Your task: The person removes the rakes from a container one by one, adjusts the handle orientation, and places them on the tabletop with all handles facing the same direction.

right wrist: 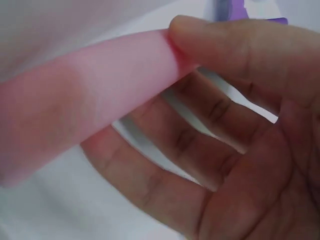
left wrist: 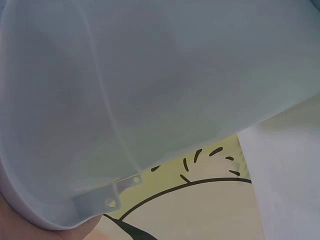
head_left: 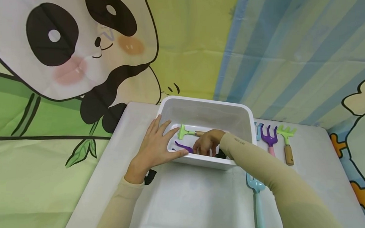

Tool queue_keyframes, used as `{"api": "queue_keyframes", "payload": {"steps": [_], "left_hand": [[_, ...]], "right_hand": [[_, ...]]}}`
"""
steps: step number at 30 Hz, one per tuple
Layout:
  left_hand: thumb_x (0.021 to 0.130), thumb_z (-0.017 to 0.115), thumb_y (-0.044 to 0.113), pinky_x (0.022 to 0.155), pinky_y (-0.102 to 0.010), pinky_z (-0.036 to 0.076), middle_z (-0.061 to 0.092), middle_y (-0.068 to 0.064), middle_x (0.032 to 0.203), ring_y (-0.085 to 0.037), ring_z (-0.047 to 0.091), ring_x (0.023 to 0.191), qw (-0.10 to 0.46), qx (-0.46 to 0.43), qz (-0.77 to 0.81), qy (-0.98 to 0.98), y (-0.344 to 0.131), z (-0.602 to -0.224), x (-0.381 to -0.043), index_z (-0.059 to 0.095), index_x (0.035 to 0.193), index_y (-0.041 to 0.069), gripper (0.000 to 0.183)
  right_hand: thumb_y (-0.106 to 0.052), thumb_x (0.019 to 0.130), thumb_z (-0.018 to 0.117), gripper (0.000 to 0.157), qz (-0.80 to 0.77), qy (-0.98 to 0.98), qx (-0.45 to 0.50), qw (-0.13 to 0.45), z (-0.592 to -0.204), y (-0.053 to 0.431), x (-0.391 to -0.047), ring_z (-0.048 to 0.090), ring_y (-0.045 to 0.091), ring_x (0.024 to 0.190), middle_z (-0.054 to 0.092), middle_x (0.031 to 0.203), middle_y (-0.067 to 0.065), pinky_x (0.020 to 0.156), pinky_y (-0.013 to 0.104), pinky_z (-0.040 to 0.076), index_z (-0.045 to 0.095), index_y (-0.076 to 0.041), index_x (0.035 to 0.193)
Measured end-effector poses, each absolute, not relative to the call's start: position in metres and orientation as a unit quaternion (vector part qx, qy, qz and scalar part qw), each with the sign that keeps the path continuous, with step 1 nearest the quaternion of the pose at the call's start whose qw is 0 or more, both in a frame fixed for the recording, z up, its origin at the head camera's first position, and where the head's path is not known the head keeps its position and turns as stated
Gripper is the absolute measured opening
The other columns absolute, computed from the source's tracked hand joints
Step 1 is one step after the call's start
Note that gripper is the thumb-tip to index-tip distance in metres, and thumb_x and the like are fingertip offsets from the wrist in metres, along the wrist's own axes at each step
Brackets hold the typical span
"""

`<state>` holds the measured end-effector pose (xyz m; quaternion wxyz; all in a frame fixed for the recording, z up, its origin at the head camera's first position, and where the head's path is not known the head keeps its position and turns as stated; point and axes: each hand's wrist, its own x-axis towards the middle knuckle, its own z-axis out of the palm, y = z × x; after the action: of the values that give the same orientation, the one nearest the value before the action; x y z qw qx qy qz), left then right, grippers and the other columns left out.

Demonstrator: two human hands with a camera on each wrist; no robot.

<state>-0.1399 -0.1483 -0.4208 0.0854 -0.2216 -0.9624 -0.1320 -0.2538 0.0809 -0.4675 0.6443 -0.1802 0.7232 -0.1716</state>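
Note:
A white plastic bin (head_left: 203,161) stands on the table. Inside it my right hand (head_left: 207,143) pinches the pink handle (right wrist: 115,75) of a purple hand fork (head_left: 184,147), thumb on one side and fingers on the other. In the head view that handle is hidden behind the hand and the bin's front wall. Also in the bin lies a small green rake (head_left: 184,131) with a wooden handle. My left hand (head_left: 157,145) rests on the bin's left front corner, fingers spread and thumb along the front rim. The bin's outer wall (left wrist: 200,75) fills most of the left wrist view.
To the right of the bin lie a purple fork (head_left: 269,139) with a pink handle, a green rake (head_left: 287,139) with a wooden handle and a light blue tool (head_left: 258,130). Nearer, under my right forearm, is a light blue fork (head_left: 259,204). A printed curtain hangs behind.

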Motion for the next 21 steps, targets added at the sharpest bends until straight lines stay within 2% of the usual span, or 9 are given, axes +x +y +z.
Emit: {"api": "queue_keyframes", "payload": {"steps": [3, 10, 16, 21], "left_hand": [[0.079, 0.044, 0.087, 0.120, -0.052, 0.003, 0.042, -0.017, 0.152, -0.042, 0.007, 0.150, 0.085, -0.223, -0.133, -0.962, -0.148, -0.421, -0.140, 0.058, 0.143, 0.018, 0.095], [0.079, 0.046, 0.087, 0.120, -0.052, 0.004, 0.043, -0.018, 0.151, -0.043, 0.008, 0.149, 0.093, -0.228, -0.134, -0.960, -0.150, -0.420, -0.141, 0.058, 0.142, 0.018, 0.095], [0.078, 0.046, 0.087, 0.120, -0.051, 0.002, 0.042, -0.018, 0.152, -0.043, 0.007, 0.149, 0.088, -0.227, -0.138, -0.960, -0.150, -0.421, -0.142, 0.058, 0.143, 0.017, 0.096], [0.078, 0.043, 0.089, 0.120, -0.050, 0.000, 0.040, -0.017, 0.154, -0.042, 0.005, 0.150, 0.079, -0.225, -0.136, -0.962, -0.149, -0.421, -0.142, 0.056, 0.144, 0.018, 0.097]], "right_hand": [[0.001, 0.088, 0.069, 0.030, -0.177, 0.728, -0.180, 0.637, -0.467, 0.082, -0.254, 0.065, 0.021, 0.083, 0.061, 0.105, 0.009, 0.069, 0.039, 0.058, 0.060, -0.012, 0.113], [0.003, 0.088, 0.065, 0.037, -0.192, 0.746, -0.177, 0.613, -0.462, 0.082, -0.257, 0.063, 0.021, 0.081, 0.059, 0.105, 0.010, 0.083, 0.050, 0.057, 0.058, -0.014, 0.120], [-0.002, 0.088, 0.071, 0.041, -0.205, 0.751, -0.174, 0.603, -0.459, 0.083, -0.260, 0.064, 0.025, 0.090, 0.058, 0.113, 0.012, 0.081, 0.047, 0.057, 0.057, -0.015, 0.125], [0.000, 0.088, 0.069, 0.043, -0.204, 0.760, -0.178, 0.591, -0.455, 0.086, -0.264, 0.063, 0.025, 0.093, 0.057, 0.116, 0.011, 0.079, 0.045, 0.057, 0.056, -0.015, 0.127]]}}
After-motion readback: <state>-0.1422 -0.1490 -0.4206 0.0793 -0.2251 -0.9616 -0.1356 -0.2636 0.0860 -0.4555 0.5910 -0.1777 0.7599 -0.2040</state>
